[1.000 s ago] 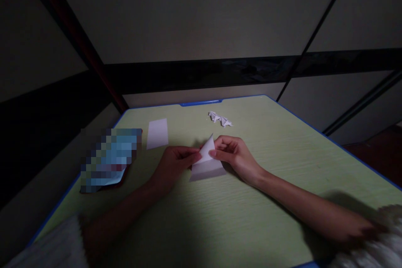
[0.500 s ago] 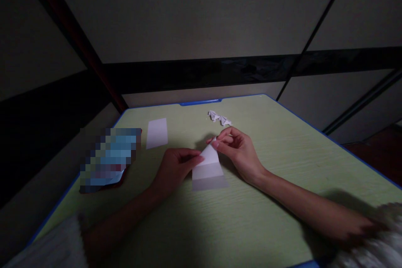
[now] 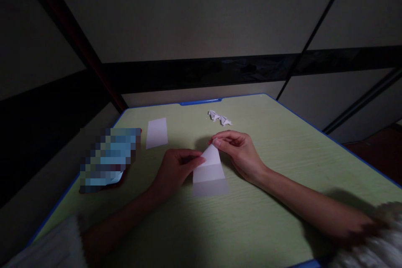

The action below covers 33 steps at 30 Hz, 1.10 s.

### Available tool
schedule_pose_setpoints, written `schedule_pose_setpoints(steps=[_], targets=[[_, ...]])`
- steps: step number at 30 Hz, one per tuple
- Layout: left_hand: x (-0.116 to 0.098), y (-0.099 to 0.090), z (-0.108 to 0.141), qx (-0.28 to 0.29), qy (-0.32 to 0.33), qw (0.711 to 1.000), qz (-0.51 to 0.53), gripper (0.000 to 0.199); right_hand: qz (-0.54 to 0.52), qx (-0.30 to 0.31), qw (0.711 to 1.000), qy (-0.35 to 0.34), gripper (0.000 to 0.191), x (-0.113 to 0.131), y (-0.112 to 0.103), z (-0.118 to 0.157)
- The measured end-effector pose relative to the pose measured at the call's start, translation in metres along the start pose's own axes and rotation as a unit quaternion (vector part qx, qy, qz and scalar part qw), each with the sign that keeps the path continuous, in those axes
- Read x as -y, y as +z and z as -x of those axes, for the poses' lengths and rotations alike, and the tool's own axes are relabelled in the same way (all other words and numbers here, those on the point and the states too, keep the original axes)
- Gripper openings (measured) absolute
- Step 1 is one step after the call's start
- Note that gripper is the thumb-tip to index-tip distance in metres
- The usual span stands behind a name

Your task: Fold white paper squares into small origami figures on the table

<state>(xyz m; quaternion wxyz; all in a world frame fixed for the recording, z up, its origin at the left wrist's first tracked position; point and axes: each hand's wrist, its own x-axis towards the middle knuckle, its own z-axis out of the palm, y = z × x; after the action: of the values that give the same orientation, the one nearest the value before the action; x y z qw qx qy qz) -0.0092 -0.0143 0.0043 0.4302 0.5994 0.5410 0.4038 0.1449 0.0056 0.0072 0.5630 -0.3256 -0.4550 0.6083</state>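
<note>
A sheet of white paper (image 3: 209, 173) with crease lines across it is held in front of me, its top drawn to a slanted point. My left hand (image 3: 180, 165) pinches the paper's left edge between thumb and fingers. At the pointed top, my right hand (image 3: 237, 148) grips the paper with thumb and fingertips. Just beyond my right hand lie two small folded white paper figures (image 3: 213, 115), side by side.
On the left of the green table (image 3: 282, 217) lies a phone or tablet (image 3: 117, 157) with a red edge, its screen blurred out. Another blank white sheet (image 3: 157, 132) rests beside it. Pale panels (image 3: 201, 12) with a dark band stand behind the table.
The creased paper has shifted slightly toward me, its lower end lower in view. My right fingers have closed in more on the pointed top; my left hand has barely moved.
</note>
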Motion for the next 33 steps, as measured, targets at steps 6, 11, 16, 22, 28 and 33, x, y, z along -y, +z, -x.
schedule_pose_setpoints(steps=[6,11,16,22,28,33], targets=[[-0.0028,0.0011,0.0013,0.001,-0.011,1.000,0.009,0.014,0.022,-0.019,0.999,-0.012,0.005,0.0004,-0.0001,0.0000],[-0.0039,0.0015,0.0015,-0.006,-0.014,1.000,0.006,0.011,0.050,-0.027,0.998,-0.020,0.004,0.0014,0.0002,0.0006],[-0.0054,0.0020,0.0015,-0.006,-0.015,1.000,0.014,0.009,0.062,-0.031,0.997,-0.028,0.005,0.0022,0.0001,0.0013],[-0.0074,0.0028,0.0030,-0.010,-0.023,0.999,0.021,0.008,0.071,-0.034,0.997,-0.026,0.005,0.0024,-0.0002,0.0014],[-0.0069,0.0025,0.0029,-0.010,-0.019,1.000,0.019,0.007,0.083,-0.030,0.996,-0.029,0.004,0.0017,-0.0010,0.0012],[-0.0049,0.0032,0.0029,0.007,-0.017,0.999,0.028,0.008,0.084,-0.027,0.996,-0.033,0.004,0.0021,-0.0008,0.0016]])
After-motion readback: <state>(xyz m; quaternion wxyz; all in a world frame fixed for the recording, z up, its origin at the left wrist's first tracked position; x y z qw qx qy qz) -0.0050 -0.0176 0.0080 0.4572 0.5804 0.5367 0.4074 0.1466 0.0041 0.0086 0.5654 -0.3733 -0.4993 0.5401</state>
